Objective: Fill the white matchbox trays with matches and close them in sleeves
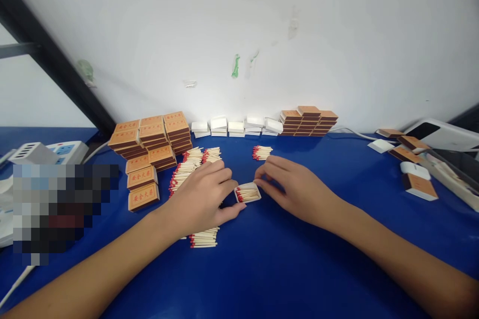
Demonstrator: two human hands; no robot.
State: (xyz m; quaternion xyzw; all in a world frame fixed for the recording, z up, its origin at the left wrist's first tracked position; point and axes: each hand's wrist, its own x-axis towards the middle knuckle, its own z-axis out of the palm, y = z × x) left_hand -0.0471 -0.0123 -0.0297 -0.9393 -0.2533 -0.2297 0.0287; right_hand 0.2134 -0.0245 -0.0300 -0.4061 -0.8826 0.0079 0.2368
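Note:
A small white matchbox tray (258, 190) with red-headed matches (247, 194) lying in it sits on the blue table between my hands. My left hand (207, 192) grips the tray's left end, thumb along the near side and index finger behind. At the tray's right end, the curled fingertips of my right hand (288, 187) pinch the edge. Under and beside my left hand spreads a pile of loose matches (183, 174), partly hidden by it. More matches (204, 238) stick out below that wrist. A small bundle of matches (262, 152) lies behind the tray.
Stacked orange matchboxes (151, 132) stand at the back left, with another stack (309, 122) at the back right. White trays (235, 128) line the wall between them. Scattered boxes (419, 184) and a white device (437, 134) lie far right; a power strip (71, 152) is left.

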